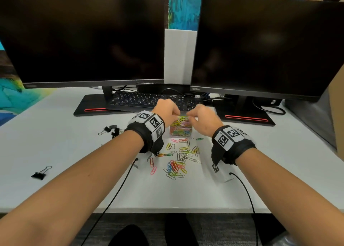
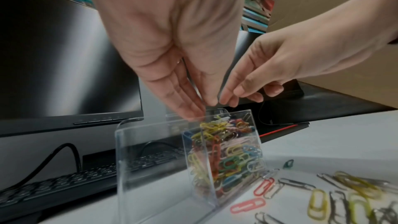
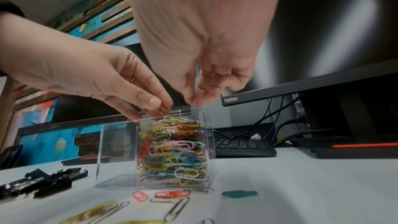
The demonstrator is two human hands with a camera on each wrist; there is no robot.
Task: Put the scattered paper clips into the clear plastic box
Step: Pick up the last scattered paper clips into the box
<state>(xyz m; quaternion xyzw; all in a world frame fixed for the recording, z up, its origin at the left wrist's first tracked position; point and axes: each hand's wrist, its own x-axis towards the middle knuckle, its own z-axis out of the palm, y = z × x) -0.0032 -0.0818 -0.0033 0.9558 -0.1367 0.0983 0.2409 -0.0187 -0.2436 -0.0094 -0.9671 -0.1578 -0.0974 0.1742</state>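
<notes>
The desk (image 1: 55, 149) carries two dark monitors (image 1: 81, 35) at the back and a keyboard (image 1: 149, 101) just behind the clear plastic box (image 3: 172, 151), which stands open-topped near the middle, presumably so both hands can reach it. The box is already nearly full of coloured paper clips. Both hands hang over its mouth, fingertips pointing down: the left hand (image 2: 172, 57) with fingers straight and close together, the right hand (image 3: 204, 67) with fingers bunched toward the thumb; whether either grips a clip, I cannot tell. Many loose clips (image 1: 176, 162) lie on the desk in front of the box.

Only the head view shows the black binder clips (image 1: 111, 130) to the left and the size of the remaining pile; the wrist views show the box's fill level and an empty section beside the clips.
</notes>
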